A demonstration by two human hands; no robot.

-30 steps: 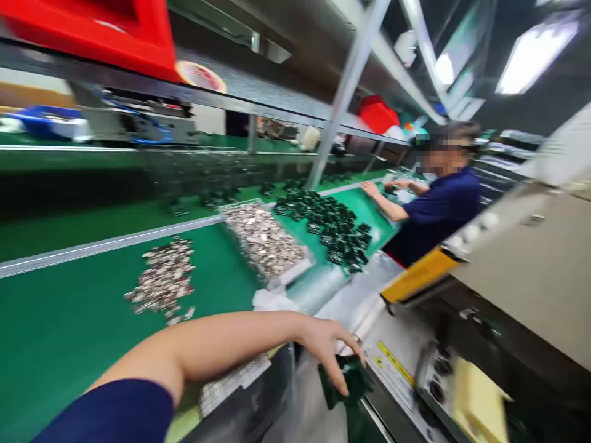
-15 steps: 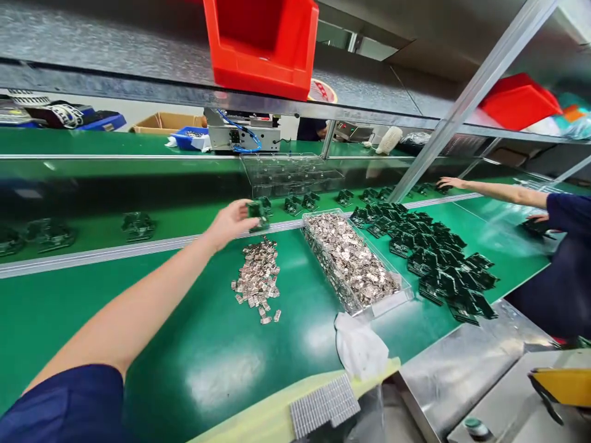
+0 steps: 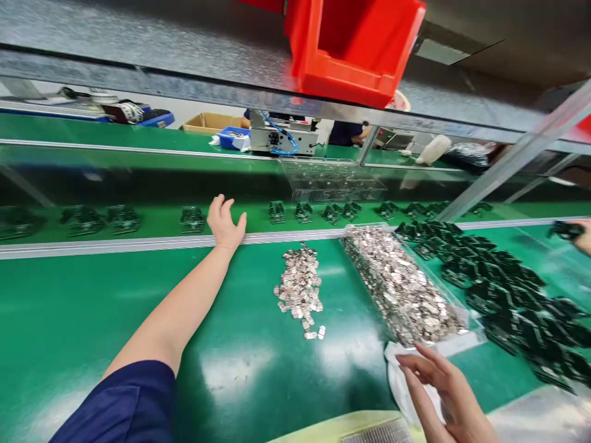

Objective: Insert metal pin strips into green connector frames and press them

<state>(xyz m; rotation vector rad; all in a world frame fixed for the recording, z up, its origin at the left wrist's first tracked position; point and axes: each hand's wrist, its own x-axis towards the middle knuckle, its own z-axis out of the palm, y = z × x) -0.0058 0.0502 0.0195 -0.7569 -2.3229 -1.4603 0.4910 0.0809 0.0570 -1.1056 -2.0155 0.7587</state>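
My left hand point(image 3: 225, 221) reaches far across the green bench, fingers spread and empty, over the metal rail point(image 3: 115, 246) at the edge of the conveyor belt. Dark green parts point(image 3: 192, 218) ride in a row on the belt just beyond it. My right hand point(image 3: 446, 387) hovers low at the near edge, fingers apart and empty, above a white cloth point(image 3: 397, 381). A loose pile of small silvery metal pieces point(image 3: 300, 289) lies between my hands. A clear tray point(image 3: 406, 289) full of the same pieces sits to the right.
A heap of dark green parts point(image 3: 508, 289) covers the bench at right. Another person's hand point(image 3: 584, 237) holds a part at the far right edge. A red bin point(image 3: 355, 43) sits on the shelf overhead. A slanted metal post point(image 3: 508, 166) rises at right.
My left hand let go of the green part onto the belt and now is open. My right hand has come into view at the bottom. The view swung left.
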